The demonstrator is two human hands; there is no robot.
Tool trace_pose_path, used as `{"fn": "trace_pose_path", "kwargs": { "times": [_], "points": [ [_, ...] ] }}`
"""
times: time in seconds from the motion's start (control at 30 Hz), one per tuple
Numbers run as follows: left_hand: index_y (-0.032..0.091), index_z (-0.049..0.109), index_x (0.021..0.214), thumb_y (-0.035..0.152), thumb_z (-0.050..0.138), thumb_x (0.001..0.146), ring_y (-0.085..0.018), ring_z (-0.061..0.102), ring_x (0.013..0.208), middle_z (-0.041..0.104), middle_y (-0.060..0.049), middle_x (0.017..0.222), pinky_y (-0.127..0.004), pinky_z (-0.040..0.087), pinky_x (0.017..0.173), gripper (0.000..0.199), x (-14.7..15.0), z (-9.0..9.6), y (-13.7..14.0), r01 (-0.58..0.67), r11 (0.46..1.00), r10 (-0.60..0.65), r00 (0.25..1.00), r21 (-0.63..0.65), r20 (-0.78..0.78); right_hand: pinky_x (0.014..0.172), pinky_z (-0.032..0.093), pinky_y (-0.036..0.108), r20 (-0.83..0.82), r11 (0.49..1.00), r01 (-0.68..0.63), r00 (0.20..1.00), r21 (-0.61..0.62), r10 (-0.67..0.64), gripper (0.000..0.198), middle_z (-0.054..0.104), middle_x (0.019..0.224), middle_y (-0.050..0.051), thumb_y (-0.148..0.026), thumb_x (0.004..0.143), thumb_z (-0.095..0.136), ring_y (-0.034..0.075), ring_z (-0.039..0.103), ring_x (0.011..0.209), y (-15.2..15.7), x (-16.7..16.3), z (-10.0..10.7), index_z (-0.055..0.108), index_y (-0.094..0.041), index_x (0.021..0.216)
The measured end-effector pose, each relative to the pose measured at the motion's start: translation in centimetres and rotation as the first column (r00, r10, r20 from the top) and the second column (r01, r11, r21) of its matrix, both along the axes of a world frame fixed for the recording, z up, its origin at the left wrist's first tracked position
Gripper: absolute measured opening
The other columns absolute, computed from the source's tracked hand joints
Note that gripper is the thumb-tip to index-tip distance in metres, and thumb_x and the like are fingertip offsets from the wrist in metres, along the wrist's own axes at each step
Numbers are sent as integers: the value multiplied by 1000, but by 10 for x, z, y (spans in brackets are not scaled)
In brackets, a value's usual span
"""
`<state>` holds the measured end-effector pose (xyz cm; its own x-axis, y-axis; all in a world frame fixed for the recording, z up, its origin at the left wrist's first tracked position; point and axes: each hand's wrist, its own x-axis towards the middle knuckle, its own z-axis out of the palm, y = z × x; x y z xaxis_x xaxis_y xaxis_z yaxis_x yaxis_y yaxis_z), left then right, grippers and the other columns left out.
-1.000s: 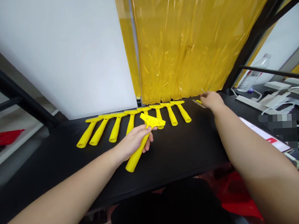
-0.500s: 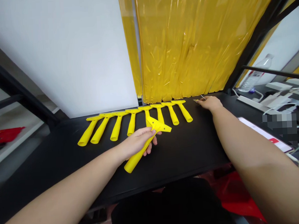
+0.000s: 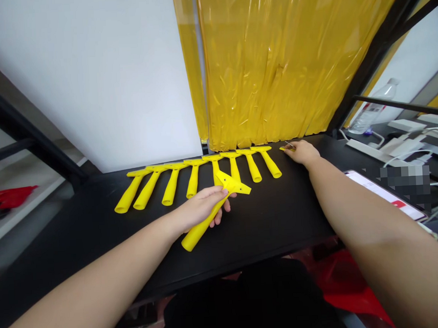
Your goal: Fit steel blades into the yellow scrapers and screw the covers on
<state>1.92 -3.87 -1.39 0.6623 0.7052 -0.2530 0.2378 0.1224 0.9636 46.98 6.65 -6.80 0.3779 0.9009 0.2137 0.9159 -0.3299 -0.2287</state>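
Note:
My left hand [image 3: 209, 203] is closed around a yellow scraper handle [image 3: 198, 232] with a flat, flared head and small holes. The handle is tilted above the table, its hollow round end towards me. At the back of the black table, my right hand [image 3: 302, 153] is closed, its fingertips pinched together low over the surface. A thin shiny metal piece [image 3: 289, 143] sticks out at those fingertips, and a small yellow piece [image 3: 283, 149] shows just below; their full shapes are hidden. Several more yellow scraper handles [image 3: 171, 187] lie in a row, heads towards the back.
A white panel [image 3: 126, 80] and yellow plastic curtain [image 3: 265, 73] border the black table [image 3: 266, 215] at the back. To the right are a phone [image 3: 384, 194], white cables, a power strip [image 3: 380, 151] and a plastic bottle [image 3: 373, 108]. Black frame posts [image 3: 29, 130] stand at both sides.
My right hand has moved slightly left, and the thin metal piece and small yellow piece have shifted with it. My left hand stays in place with the scraper handle.

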Motion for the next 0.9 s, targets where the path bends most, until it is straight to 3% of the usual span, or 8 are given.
{"fn": "trace_pose_path", "kwargs": {
  "times": [0.33,0.5,0.73,0.9],
  "points": [
    [16,67,120,46,53,104,-9,59,54,65,-3,92,-21,46,43,37,2,-2,3,-6,999,5,1000,44,7,107,48,36,93,986,-165,982,-3,165,41,66,126,13,-43,102,57,27,68,113,-39,-18,1,74,-23,133],
    [16,67,120,44,53,104,-9,57,53,65,-3,90,-22,45,42,36,4,-1,3,-8,999,7,1000,39,10,105,51,38,126,975,-221,967,-11,220,41,68,120,14,-43,103,54,29,70,110,-83,-34,-1,74,-20,130],
    [15,68,119,44,50,106,-9,58,53,65,-3,91,-23,46,44,36,3,3,3,-25,999,26,1000,41,-5,96,57,41,127,938,-339,936,74,328,36,71,117,11,-44,104,49,31,73,105,-161,-74,-2,74,-24,121],
    [16,69,119,44,50,106,-9,58,53,66,-4,92,-23,46,44,36,3,4,4,-42,998,43,999,45,-10,90,60,42,65,898,-423,906,122,419,32,71,114,10,-44,104,50,30,75,102,-193,-108,4,74,-29,120]
  ]
}}
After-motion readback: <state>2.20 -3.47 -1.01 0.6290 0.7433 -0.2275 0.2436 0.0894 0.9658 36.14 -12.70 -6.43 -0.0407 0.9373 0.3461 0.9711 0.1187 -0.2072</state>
